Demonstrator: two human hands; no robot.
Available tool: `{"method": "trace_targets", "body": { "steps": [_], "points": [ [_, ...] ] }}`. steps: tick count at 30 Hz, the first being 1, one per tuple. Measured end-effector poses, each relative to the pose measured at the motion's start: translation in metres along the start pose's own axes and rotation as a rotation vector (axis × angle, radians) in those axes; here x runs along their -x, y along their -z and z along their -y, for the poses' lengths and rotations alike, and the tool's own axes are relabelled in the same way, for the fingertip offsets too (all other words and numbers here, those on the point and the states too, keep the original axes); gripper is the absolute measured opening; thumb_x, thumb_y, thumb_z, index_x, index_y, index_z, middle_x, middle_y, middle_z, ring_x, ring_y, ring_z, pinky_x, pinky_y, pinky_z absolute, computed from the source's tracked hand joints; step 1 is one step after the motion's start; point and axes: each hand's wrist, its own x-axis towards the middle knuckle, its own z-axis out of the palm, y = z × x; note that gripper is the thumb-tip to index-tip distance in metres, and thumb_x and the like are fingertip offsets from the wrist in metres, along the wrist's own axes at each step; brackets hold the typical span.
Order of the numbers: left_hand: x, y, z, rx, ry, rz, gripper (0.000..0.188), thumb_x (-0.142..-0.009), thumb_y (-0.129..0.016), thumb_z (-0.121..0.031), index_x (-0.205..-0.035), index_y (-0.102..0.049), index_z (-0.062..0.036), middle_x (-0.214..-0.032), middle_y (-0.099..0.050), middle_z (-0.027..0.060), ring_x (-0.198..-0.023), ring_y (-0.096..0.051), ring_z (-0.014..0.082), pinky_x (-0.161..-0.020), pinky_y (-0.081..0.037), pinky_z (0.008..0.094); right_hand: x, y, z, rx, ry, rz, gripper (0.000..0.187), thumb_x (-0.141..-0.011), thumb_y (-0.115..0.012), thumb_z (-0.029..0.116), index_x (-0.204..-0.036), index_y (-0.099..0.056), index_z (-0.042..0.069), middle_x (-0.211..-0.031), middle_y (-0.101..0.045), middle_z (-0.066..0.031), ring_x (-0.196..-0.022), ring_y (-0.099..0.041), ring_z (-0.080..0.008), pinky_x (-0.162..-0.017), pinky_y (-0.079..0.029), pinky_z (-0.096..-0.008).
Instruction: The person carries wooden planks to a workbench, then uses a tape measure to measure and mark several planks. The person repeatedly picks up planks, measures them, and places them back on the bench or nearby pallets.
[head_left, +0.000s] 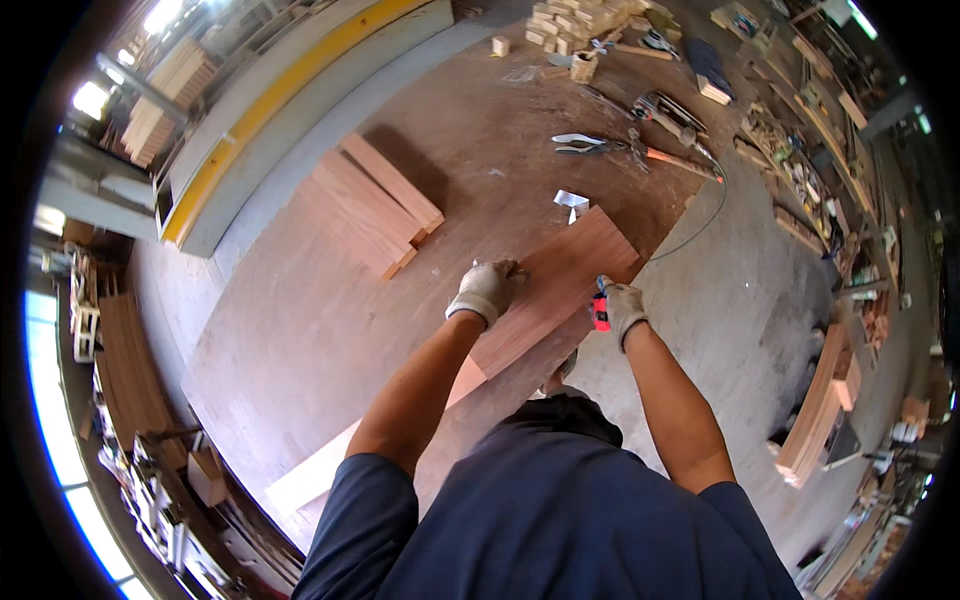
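Note:
A wide reddish-brown wooden board (560, 270) lies aslant on the brown worktable, with a paler strip of wood (310, 475) running on from its near end. At the board's left edge is my left hand (487, 288) in a whitish work glove, its fingers curled closed against the wood. My right hand (622, 303), gloved too, is beside the board's right edge. It is closed around a small red-and-black hand tool (600, 312); the glove hides much of it, so its kind is unclear. A crumpled silvery scrap (572, 203) lies just beyond the board.
Stacked reddish planks (375, 205) lie left on the worktable (290, 330). Pliers (590, 145), a corded power tool (672, 115) and small wood blocks (580, 20) sit toward the far side. A yellow-striped beam (280, 100) borders the far left. More planks (815, 410) stand at right.

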Motion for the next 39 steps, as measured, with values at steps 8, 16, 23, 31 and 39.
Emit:
{"method": "trace_targets", "body": {
  "steps": [8, 16, 23, 31, 39],
  "points": [
    [0.07, 0.023, 0.046, 0.078, 0.139, -0.047, 0.039, -0.099, -0.063, -0.042, -0.12, -0.075, -0.0119, -0.117, -0.073, 0.0167, -0.109, -0.068, 0.0397, -0.1, -0.052, 0.0449, -0.015, 0.016, 0.006, 0.224, 0.01, 0.017, 0.035, -0.101, -0.068, 0.038, -0.092, -0.068, 0.004, -0.077, -0.068, -0.0075, -0.058, -0.065, -0.0203, -0.051, -0.057, -0.038],
    [0.087, 0.009, 0.048, 0.16, 0.297, -0.271, 0.045, -0.092, -0.071, -0.048, -0.112, -0.077, -0.0084, -0.107, -0.075, 0.0167, -0.099, -0.072, 0.0361, -0.094, -0.055, 0.0461, -0.003, 0.034, 0.027, 0.195, -0.084, 0.334, 0.04, -0.102, -0.065, 0.04, -0.103, -0.068, 0.0, -0.09, -0.073, -0.0135, -0.067, -0.07, -0.024, -0.061, -0.061, -0.0394],
    [0.089, -0.03, 0.034, 0.34, 0.45, -0.596, 0.04, -0.09, -0.079, -0.028, -0.118, -0.073, 0.0001, -0.102, -0.072, 0.0195, -0.088, -0.071, 0.0332, -0.082, -0.056, 0.0426, -0.034, 0.069, 0.064, 0.366, -0.095, 0.239, 0.038, -0.101, -0.069, 0.036, -0.107, -0.068, -0.001, -0.087, -0.071, -0.0104, -0.068, -0.071, -0.0218, -0.06, -0.058, -0.0347],
    [0.069, -0.037, 0.002, 0.076, 0.573, -0.702, 0.028, -0.096, -0.07, -0.023, -0.115, -0.073, -0.0028, -0.105, -0.068, 0.0211, -0.093, -0.066, 0.0389, -0.084, -0.053, 0.046, -0.058, 0.072, 0.114, 0.719, 0.212, 0.524, 0.047, -0.097, -0.073, 0.017, -0.14, -0.06, 0.003, -0.089, -0.066, 0.0005, -0.072, -0.054, -0.0082, -0.065, -0.049, -0.0262],
    [0.063, -0.031, 0.002, 0.082, 0.553, -0.663, 0.021, -0.098, -0.065, -0.019, -0.111, -0.073, -0.0043, -0.106, -0.068, 0.0207, -0.095, -0.065, 0.04, -0.082, -0.053, 0.0471, -0.061, 0.068, 0.13, 0.739, 0.084, 0.608, 0.052, -0.098, -0.074, 0.019, -0.142, -0.058, -0.002, -0.109, -0.071, -0.0057, -0.091, -0.062, -0.0113, -0.082, -0.053, -0.0274]
  ]
}}
